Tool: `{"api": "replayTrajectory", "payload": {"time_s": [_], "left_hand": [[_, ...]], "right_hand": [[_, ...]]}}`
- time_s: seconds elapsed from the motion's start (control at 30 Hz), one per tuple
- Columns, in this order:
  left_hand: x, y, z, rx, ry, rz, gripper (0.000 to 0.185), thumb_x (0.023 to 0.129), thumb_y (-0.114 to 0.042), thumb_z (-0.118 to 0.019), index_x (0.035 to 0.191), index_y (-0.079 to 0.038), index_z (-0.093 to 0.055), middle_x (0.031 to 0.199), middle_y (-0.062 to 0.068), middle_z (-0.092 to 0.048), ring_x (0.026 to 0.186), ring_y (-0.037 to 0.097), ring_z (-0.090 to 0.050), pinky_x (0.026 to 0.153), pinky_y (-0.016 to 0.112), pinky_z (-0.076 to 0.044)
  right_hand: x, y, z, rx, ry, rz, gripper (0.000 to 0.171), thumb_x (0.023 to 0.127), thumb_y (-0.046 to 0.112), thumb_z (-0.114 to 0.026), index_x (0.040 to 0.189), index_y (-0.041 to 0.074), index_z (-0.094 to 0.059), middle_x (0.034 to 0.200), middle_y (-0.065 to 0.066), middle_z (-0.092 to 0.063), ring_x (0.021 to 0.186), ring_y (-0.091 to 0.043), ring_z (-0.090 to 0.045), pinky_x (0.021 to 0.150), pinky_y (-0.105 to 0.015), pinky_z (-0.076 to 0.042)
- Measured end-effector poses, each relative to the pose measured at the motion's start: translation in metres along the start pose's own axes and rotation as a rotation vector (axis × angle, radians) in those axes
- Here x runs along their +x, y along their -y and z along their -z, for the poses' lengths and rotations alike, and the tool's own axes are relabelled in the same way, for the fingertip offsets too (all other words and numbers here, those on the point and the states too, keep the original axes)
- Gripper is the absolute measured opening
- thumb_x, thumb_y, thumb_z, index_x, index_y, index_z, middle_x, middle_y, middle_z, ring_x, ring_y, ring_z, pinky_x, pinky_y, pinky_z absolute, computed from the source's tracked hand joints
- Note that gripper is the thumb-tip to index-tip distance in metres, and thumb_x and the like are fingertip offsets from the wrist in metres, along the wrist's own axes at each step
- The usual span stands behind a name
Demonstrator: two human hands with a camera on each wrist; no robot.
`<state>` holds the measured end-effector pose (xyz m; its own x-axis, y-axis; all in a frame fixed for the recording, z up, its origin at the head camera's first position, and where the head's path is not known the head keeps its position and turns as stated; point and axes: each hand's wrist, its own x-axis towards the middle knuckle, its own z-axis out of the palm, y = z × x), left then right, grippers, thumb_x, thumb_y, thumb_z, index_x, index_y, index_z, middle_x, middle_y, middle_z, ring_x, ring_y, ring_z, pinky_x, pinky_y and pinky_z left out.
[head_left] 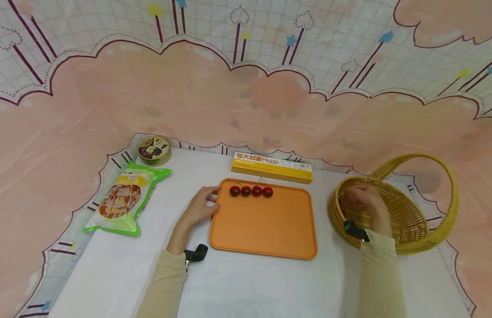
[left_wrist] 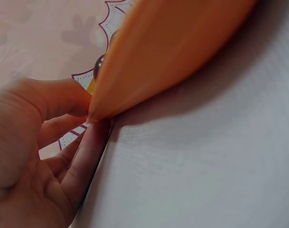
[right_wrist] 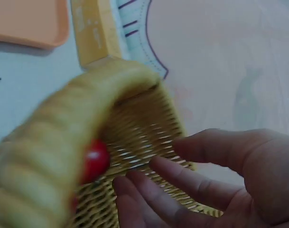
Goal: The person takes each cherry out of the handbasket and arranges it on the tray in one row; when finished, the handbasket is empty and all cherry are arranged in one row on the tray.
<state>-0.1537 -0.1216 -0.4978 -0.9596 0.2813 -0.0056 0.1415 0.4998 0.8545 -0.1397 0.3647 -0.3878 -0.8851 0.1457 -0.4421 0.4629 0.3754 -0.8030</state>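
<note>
My left hand pinches the left rim of an orange tray; in the left wrist view the thumb and a finger meet at the tray's edge. On the tray's upper left, several dark red cherries sit in a row, some with stems showing. My right hand reaches inside a yellow wicker basket. In the right wrist view its fingers are parted with nothing between them. A red cherry lies by the basket's wall, apart from the fingertips, partly hidden by the rim.
Behind the tray lies a yellow and white pasta box. A green and white food bag and a round tin stand at the left. The basket's tall handle arches at the right. A patterned cloth backs the white table.
</note>
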Motion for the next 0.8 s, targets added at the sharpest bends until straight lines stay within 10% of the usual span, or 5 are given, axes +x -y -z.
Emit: {"api": "replayTrajectory", "payload": {"time_s": [0.6,0.8], "left_hand": [[0.000,-0.002,0.000,-0.010,-0.011,-0.003,0.058,0.084,-0.001,-0.067,0.139,0.000,-0.052,0.129,0.020,-0.054,0.102,0.030,-0.061,0.090,0.044,-0.049],[-0.001,-0.001,0.000,-0.016,-0.009,0.011,0.057,0.085,-0.002,-0.067,0.140,-0.001,-0.051,0.130,0.019,-0.053,0.103,0.030,-0.060,0.091,0.045,-0.049]], "right_hand": [[0.007,-0.006,0.008,-0.021,0.198,-0.041,0.050,0.101,0.013,-0.050,0.136,-0.022,-0.038,0.097,-0.004,-0.065,0.087,-0.016,-0.068,0.084,-0.041,-0.057],[0.017,-0.009,0.010,0.007,0.280,-0.055,0.033,0.100,0.010,-0.054,0.124,-0.012,-0.060,0.097,-0.002,-0.068,0.088,-0.018,-0.069,0.083,-0.038,-0.057]]}}
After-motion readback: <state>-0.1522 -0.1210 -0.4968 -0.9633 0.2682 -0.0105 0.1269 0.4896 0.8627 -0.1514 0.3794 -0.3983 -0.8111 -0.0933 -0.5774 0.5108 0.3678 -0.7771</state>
